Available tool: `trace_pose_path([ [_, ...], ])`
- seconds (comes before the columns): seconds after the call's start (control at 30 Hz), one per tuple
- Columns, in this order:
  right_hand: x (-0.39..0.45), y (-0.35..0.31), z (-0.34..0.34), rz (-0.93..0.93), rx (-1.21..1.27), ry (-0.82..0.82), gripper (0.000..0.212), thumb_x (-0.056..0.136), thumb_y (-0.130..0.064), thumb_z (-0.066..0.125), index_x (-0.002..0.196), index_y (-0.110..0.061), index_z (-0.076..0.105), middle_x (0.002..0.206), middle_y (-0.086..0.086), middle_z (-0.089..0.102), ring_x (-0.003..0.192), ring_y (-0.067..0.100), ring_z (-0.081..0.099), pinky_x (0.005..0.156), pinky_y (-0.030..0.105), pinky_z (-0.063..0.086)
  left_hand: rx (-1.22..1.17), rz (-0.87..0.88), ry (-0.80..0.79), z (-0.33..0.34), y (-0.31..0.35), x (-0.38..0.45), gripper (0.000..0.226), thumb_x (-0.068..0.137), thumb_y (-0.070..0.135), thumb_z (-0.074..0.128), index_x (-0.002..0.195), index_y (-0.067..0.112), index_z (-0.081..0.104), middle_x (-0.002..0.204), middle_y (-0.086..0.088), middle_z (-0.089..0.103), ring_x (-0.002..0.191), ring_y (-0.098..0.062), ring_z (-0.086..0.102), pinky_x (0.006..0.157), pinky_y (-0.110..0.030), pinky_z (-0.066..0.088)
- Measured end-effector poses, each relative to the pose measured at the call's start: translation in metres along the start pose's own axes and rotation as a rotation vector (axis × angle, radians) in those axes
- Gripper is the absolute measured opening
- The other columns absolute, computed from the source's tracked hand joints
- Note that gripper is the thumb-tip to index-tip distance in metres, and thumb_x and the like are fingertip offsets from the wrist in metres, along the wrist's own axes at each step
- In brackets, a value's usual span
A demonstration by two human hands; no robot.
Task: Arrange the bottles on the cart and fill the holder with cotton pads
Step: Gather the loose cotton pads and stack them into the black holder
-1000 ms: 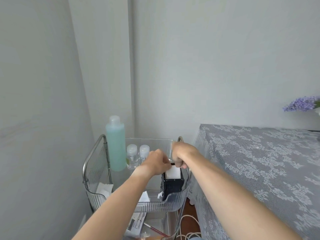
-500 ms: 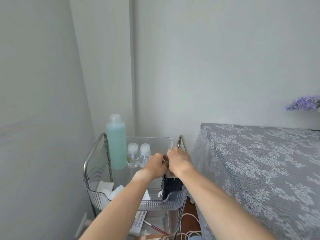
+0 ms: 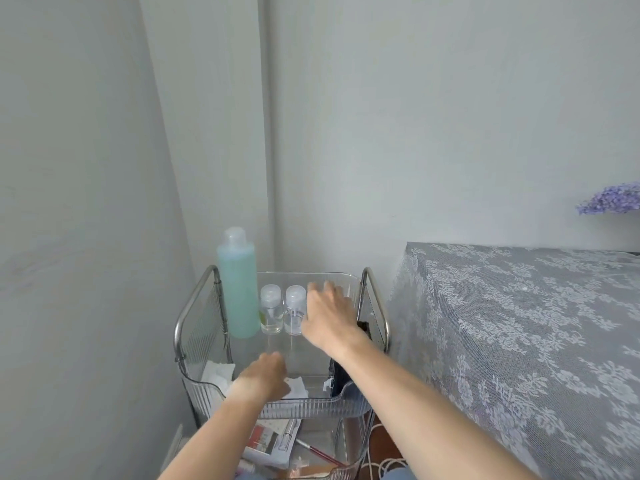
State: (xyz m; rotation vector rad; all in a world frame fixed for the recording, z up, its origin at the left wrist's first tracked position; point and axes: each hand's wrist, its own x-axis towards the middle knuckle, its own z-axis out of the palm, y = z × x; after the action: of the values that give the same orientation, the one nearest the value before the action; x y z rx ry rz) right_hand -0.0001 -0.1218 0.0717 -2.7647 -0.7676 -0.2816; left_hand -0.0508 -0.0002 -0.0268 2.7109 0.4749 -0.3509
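A clear plastic cart tray (image 3: 304, 405) with metal handles stands in the corner. At its back left a tall green bottle (image 3: 238, 289) stands upright, with two small clear bottles (image 3: 270, 309) (image 3: 294, 308) beside it. My right hand (image 3: 327, 315) hovers with spread fingers over the tray's back right, above the black holder (image 3: 341, 375), which my forearm mostly hides. My left hand (image 3: 265, 375) reaches down at the tray's front onto loose white cotton pads (image 3: 294, 388); whether it grips one is hidden. More pads (image 3: 216, 374) lie at the front left.
A table under a grey lace cloth (image 3: 519, 323) stands directly right of the cart, with purple flowers (image 3: 611, 199) at its far edge. Walls close in behind and to the left. The cart's lower shelf (image 3: 277, 445) holds packets and a red-handled tool. White cable (image 3: 377, 465) lies on the floor.
Both hands have left the top of the black holder. My left hand dropped to the pads at the tray's front; my right hand moved back and spread over the tray's rear.
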Motion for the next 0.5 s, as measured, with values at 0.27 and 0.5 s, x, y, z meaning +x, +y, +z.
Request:
trace_pose_path([
  [0.27, -0.017, -0.016, 0.062, -0.003, 0.176, -0.144, 0.058, 0.096, -0.017, 0.05, 0.148, -0.007, 0.027, 0.149, 0.019, 0.03, 0.131, 0.037, 0.039, 0.108, 0.045, 0.036, 0.097, -0.107, -0.021, 0.006, -0.006, 0.011, 0.059, 0.079, 0.033, 0.074, 0.131, 0.013, 0.053, 0.128, -0.004, 0.06, 0.119, -0.026, 0.06, 0.098, -0.039, 0.052],
  [0.5, -0.029, -0.008, 0.097, 0.021, 0.146, -0.279, 0.073, 0.1, -0.022, 0.048, 0.157, -0.013, 0.003, 0.163, 0.018, -0.006, 0.149, 0.037, 0.0, 0.121, 0.048, 0.005, 0.029, -0.169, -0.008, 0.008, -0.013, 0.017, 0.048, 0.081, 0.025, 0.07, 0.125, 0.012, 0.054, 0.127, -0.008, 0.06, 0.117, -0.028, 0.061, 0.094, -0.036, 0.052],
])
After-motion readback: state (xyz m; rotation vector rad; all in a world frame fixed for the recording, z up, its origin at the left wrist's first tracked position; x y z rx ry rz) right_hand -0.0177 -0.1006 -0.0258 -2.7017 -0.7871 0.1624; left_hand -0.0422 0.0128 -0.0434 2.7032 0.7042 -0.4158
